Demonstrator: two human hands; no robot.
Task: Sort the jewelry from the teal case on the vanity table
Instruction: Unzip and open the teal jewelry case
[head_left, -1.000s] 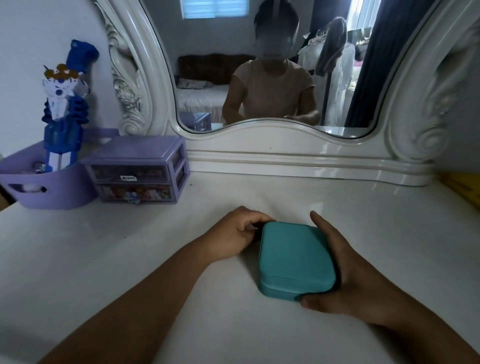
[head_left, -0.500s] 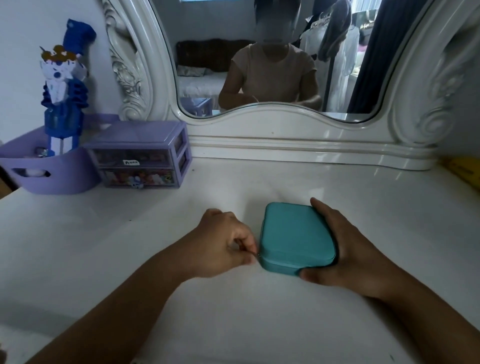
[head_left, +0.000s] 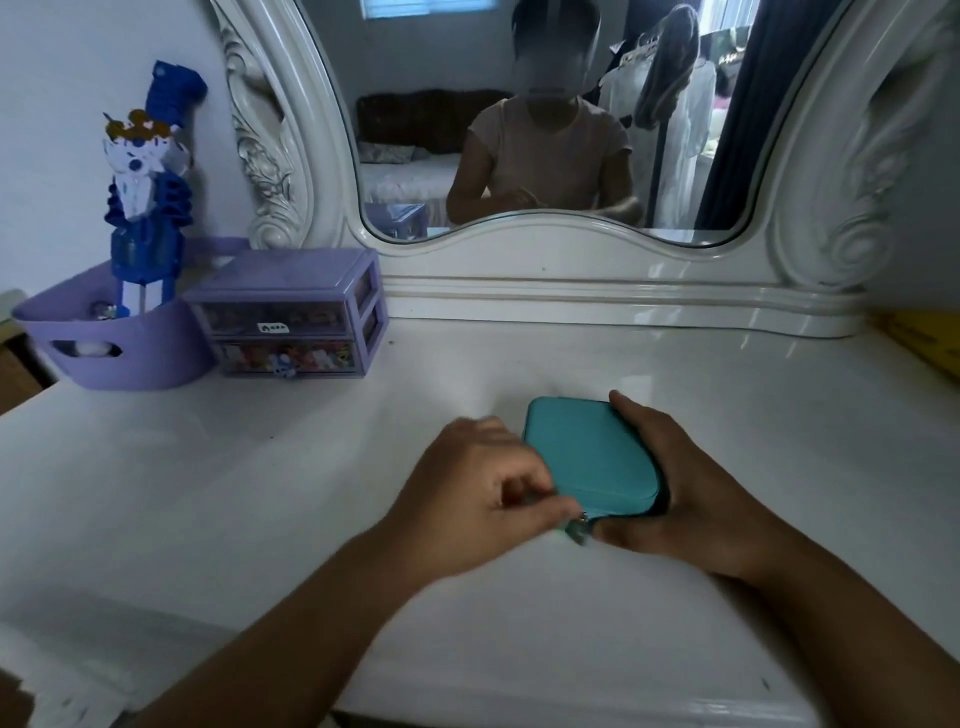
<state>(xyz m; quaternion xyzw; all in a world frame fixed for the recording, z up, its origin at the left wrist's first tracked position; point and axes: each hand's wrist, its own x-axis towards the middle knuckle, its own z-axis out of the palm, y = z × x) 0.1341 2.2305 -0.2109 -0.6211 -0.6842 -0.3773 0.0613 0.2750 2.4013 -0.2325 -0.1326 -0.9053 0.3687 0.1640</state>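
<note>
The white table fills the lower view, glossy and bare across most of its top. At its far edge, toward 12 o'clock, stands a mirror in a carved white frame, reflecting a person seated at the table. At 10 o'clock sits a purple basket holding a blue-and-white paper figure that stands upright in it. Touching the basket on its 3 o'clock side is a purple two-drawer organizer, its clear drawer fronts showing small colourful items too blurred to tell apart. A yellow object shows at the 3 o'clock edge of the view, cut off by the frame.

Near the centre of the table lies the teal case, flat, its lid down. The right hand cups the case from its 3 o'clock side — fingers curled around the near corner, thumb along the far edge. The left hand is at the case's 8 o'clock corner, its thumb and forefinger pinched together on the zipper pull, which sits at the near edge of the case, just beside the right hand's fingertips. The other left fingers are curled in.
</note>
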